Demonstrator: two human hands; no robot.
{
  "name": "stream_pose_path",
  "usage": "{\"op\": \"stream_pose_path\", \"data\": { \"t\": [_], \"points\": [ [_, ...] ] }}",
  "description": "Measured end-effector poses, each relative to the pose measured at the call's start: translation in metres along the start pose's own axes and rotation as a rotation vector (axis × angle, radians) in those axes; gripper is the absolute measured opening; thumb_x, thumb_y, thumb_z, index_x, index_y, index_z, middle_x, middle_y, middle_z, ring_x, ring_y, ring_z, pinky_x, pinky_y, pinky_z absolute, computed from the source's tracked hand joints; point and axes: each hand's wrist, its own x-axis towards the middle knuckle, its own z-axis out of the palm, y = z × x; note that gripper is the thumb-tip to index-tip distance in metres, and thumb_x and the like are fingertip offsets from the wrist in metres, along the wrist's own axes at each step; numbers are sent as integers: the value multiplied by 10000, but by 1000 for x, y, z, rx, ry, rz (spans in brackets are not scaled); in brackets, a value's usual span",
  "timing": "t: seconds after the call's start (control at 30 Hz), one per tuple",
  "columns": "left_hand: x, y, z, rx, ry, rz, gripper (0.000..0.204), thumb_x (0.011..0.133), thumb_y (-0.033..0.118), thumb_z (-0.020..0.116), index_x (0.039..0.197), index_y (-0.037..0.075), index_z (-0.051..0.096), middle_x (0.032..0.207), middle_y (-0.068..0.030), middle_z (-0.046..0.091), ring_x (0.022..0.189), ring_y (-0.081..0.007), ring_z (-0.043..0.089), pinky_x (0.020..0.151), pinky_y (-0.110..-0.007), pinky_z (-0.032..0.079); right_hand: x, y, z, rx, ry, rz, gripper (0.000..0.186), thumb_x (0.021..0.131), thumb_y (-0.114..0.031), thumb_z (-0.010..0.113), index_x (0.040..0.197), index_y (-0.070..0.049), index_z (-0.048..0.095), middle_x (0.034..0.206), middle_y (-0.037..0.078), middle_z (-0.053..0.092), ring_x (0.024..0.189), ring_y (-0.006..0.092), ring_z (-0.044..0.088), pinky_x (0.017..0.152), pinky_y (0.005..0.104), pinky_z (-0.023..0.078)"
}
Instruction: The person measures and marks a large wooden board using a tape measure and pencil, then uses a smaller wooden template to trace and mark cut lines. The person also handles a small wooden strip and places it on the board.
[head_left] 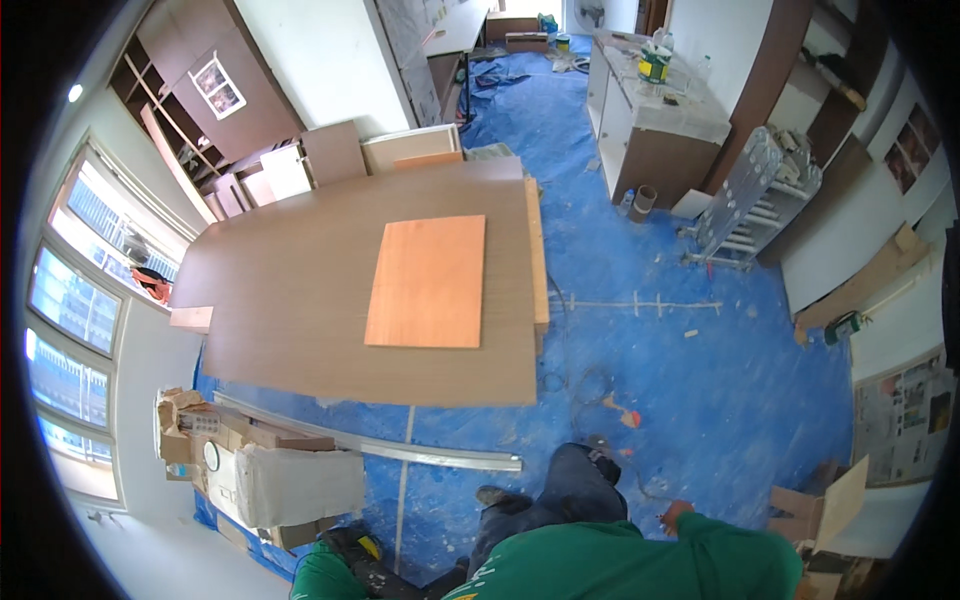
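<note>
My right hand (676, 515) hangs low over the blue floor sheet, its fingers small in view and seeming curled. A thin dark cable (648, 492) runs along the sheet toward it; whether the fingers grip it I cannot make out. At the lower left my green left sleeve (325, 572) shows, but the hand itself does not. Beside that sleeve is a black item with a yellow patch (368, 546), of unclear kind. Ahead lies a large brown board (290, 290), raised above the floor, with a smaller orange-brown wood panel (428, 285) on top.
A long metal strip (430, 453) lies before the board, near a wrapped white box (300, 487). Toward the right stand a folded ladder (745, 205) and a covered cabinet (665, 125). Cardboard pieces (835, 505) sit at lower right. An orange-red item (630, 420) lies on the floor.
</note>
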Motion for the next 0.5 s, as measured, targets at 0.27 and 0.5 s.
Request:
{"op": "stream_pose_path", "data": {
  "t": [0.27,0.5],
  "points": [
    [-7,137,191,151,-46,118,329,995,384,622,1029,88,762,996,-184,749,932,-390,739,814,-535,554,-15,129,-119,-74,251,51,620,1009,-591,646,1294,-55,774,1224,164,792,1085,380,756,933,512,601],
    [-41,219,278,529,16,173,415,1001,436,601,1085,83,803,1106,-228,773,1032,-433,745,924,-559,569,55,231,-330,1390,390,-70,1022,960,-620,722,1621,76,372,1367,304,677,1195,440,664,978,551,575]
  ]
}}
